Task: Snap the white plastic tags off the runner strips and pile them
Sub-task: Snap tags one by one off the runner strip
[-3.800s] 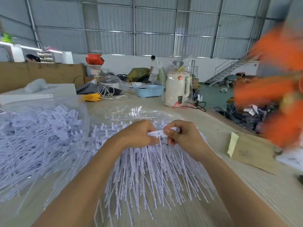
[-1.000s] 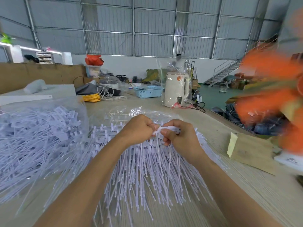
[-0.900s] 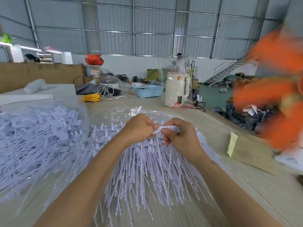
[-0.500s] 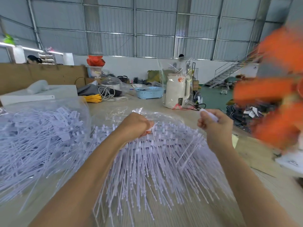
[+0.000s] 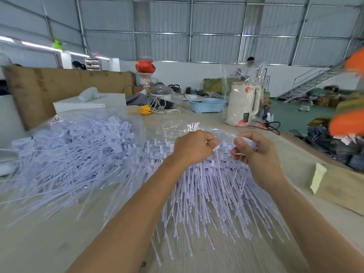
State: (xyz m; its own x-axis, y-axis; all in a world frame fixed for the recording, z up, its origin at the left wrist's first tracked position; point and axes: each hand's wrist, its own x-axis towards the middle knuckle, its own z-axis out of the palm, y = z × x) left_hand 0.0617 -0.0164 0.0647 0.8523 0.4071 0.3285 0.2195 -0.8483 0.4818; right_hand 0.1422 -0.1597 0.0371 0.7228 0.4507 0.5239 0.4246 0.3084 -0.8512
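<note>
Right hand (image 5: 254, 154) back beside left hand (image 5: 194, 147)

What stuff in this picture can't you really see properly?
Head view only:
- Orange thing at the right edge: motion-blurred and cut off, so it cannot be identified.
- What the left hand grips: hidden inside its curled fingers.
- White piece in the right hand: mostly covered by fingers.
- Kettle: veiled by a clear plastic bag.
- Far person: too small and blurry.
</note>
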